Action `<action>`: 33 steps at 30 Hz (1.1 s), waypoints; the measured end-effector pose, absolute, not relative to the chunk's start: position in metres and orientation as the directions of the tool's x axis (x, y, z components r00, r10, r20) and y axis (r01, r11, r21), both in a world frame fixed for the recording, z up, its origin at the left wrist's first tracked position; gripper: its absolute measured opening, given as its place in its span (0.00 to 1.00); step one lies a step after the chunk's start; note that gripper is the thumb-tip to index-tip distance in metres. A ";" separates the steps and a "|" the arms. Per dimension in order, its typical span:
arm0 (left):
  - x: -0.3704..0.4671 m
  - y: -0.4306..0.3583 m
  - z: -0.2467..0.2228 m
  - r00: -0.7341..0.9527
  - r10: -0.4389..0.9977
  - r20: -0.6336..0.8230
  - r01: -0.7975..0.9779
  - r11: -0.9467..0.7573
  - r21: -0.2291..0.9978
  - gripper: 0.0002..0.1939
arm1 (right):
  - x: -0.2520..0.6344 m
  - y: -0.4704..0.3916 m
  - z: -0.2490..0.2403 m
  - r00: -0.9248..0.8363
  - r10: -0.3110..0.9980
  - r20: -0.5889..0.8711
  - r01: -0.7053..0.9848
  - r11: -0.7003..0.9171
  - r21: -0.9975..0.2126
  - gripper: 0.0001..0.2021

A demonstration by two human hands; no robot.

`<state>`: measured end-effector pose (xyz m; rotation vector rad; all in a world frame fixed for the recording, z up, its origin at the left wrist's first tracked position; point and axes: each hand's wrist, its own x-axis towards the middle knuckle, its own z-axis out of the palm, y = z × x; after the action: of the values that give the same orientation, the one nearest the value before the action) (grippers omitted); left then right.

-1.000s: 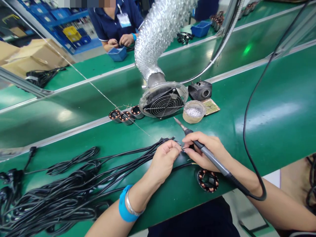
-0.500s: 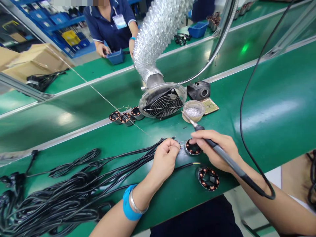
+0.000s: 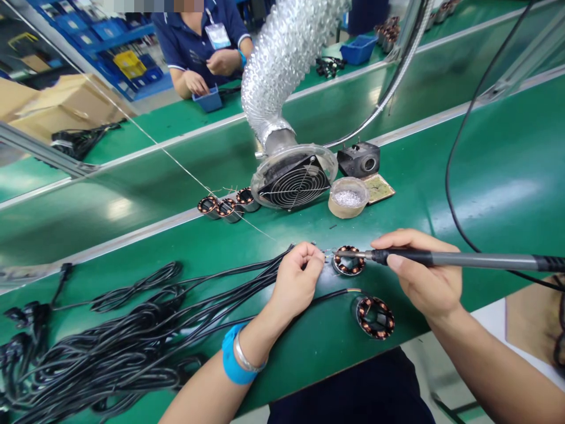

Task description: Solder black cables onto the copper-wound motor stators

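My right hand [image 3: 426, 274] is closed around a soldering iron [image 3: 477, 260], held nearly level with its tip pointing left. That tip reaches over a copper-wound motor stator [image 3: 349, 261], close to thin wires at its left side. My left hand [image 3: 300, 275] pinches at those wire ends; what exactly is between the fingertips is too small to make out. Black cables [image 3: 247, 282] run under and beside the left hand. Nearer the table edge lies a second stator [image 3: 375, 317], with a cable's bared end beside it.
A fume extractor fan [image 3: 295, 182] hangs over the bench on a foil duct [image 3: 269, 88]. Beyond the stators stand a tub of solder bits [image 3: 348, 197], a sponge tray [image 3: 378, 189] and a black iron holder [image 3: 359, 159]. More stators [image 3: 228, 209] stand left. A co-worker [image 3: 203, 53] sits opposite.
My right hand has swung the soldering iron's tip from the solder tub down to the wires at the stator. My left hand stays nearly in place. The co-worker's hands have moved.
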<state>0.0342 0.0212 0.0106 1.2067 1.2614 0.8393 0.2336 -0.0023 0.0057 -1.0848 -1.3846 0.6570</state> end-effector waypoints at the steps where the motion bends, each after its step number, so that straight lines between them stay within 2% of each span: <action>1: 0.034 0.021 0.010 0.169 0.956 -0.241 0.147 0.218 0.965 0.11 | 0.234 -0.002 0.006 0.130 0.890 0.437 0.223 0.403 -0.887 0.09; 21: 0.034 0.021 0.008 0.181 0.954 -0.240 0.159 0.213 0.964 0.12 | 0.228 -0.006 0.019 0.036 0.875 0.482 0.308 0.449 -0.838 0.07; 33: 0.034 0.021 0.009 0.202 0.952 -0.231 0.183 0.195 0.964 0.10 | 0.215 -0.020 0.029 -0.145 0.719 0.680 0.440 0.662 -0.607 0.11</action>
<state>0.0336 0.0213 0.0087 1.2580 1.2506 0.8059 0.2153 -0.0200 0.0292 -0.9302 -1.7818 0.3178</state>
